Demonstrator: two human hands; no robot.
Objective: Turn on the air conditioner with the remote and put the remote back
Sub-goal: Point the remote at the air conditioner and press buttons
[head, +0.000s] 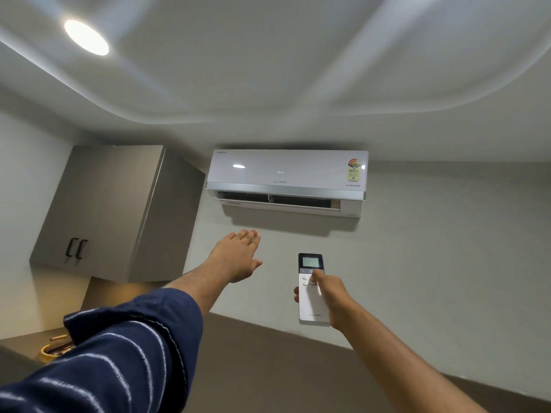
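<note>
A white wall-mounted air conditioner (286, 181) hangs high on the wall ahead, its lower flap open onto a dark slot. My right hand (334, 296) holds a white remote (311, 302) upright below the unit, with the thumb resting on a button just under its dark, lit display. My left hand (237, 254) is stretched out flat, palm down, toward the space under the air conditioner's left end. It holds nothing and its fingers lie together.
A grey wall cabinet (116, 213) with two black handles hangs to the left. Below it, a counter (18, 342) carries a yellow bowl (50, 351). A round ceiling light (86, 37) shines at upper left.
</note>
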